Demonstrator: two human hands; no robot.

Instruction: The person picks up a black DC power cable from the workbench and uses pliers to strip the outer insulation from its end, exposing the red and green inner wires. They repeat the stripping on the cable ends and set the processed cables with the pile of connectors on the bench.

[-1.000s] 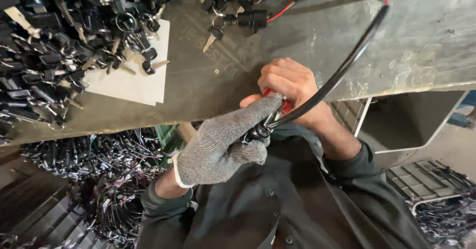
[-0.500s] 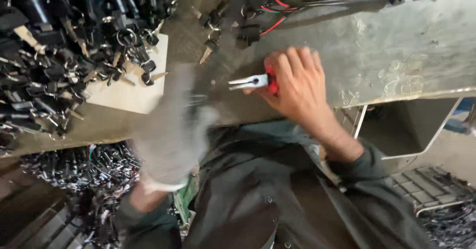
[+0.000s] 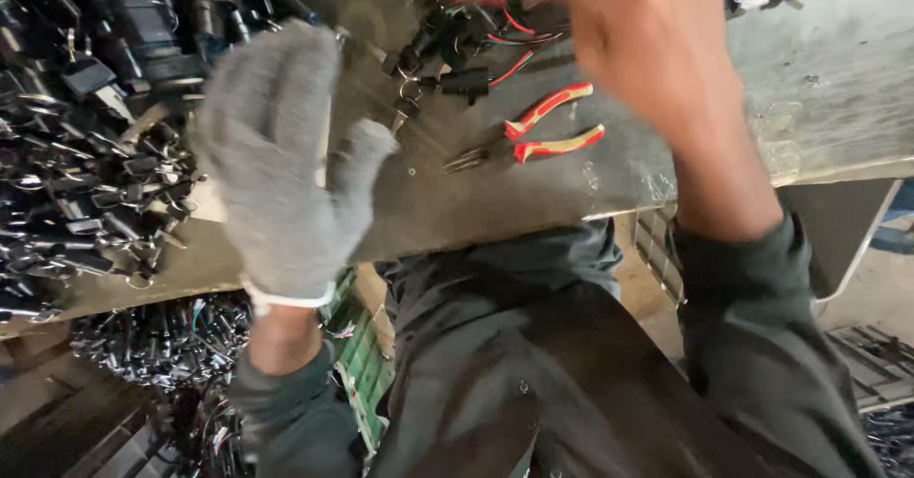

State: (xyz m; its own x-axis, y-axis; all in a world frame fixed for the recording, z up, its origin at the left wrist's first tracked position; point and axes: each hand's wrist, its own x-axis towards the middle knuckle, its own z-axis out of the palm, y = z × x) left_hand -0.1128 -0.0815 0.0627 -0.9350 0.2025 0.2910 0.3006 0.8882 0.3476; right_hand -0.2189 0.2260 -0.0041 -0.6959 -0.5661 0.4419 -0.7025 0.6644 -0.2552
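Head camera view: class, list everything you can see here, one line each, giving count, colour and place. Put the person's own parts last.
pliers: one, red-and-yellow handles, lying alone on the bench, centre.
bench: one, grey metal, across the top.
black parts pile: too many to count, black, bench left.
wired connectors: several, black with red wires, bench top centre.
green crate: one, green, under the bench.
left hand: grey knit glove, raised, fingers open, empty.
right hand: bare, blurred, raised above the bench.

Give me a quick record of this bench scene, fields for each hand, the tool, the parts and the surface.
left hand: grey knit glove, open, raised over the bench, holding nothing
right hand: bare, blurred, lifted above the bench
pliers: red and yellow handles, lying loose
black parts: heaped at left
wires: red and black
metal bench: grey, scuffed
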